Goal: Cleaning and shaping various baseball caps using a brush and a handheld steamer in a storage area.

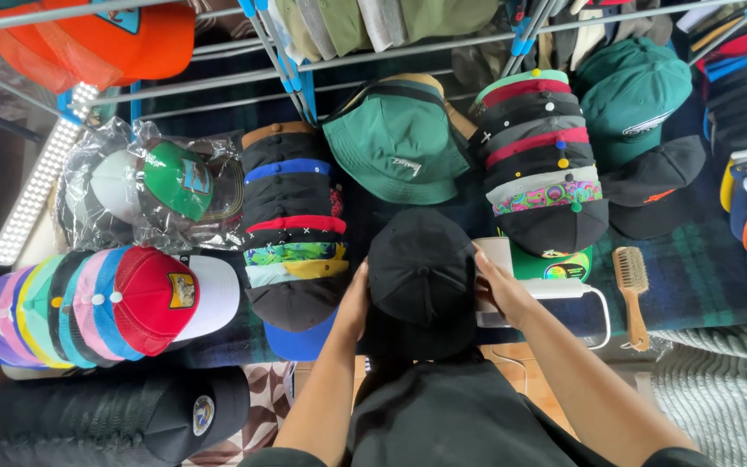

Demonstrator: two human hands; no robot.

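Black cap (421, 275): landmark for all that follows; plain, with a top button, on the dark plaid desk (702, 277) near its front edge, held between both hands directly ahead of the person.
Left hand (354, 304): pressed to the black cap's left side, fingers curled on the fabric; grip closed on the cap.
Right hand (499, 290): on the black cap's right side, fingers flat against the edge; grip holds the cap from that side.
White box (499, 259): just right of the black cap, partly behind the right hand; a white cable loops from it further right.
Wooden brush (632, 290): well right of the black cap, beyond the cable, lying on the plaid.
Stack of dark caps (294, 233): just left of the black cap, overlapping in a row, brims in blue, red and yellow.
Green bucket hat (395, 143): behind the black cap, toward the rack.
Second cap stack (542, 169): behind and right of the black cap, bands red, grey and patterned.
Pastel cap row (88, 307): far left of the black cap, ending in a red-and-white mesh cap.
Bagged caps (153, 186): left and behind the black cap, in clear plastic.
Metal rack (443, 47): behind everything, hung with more caps.
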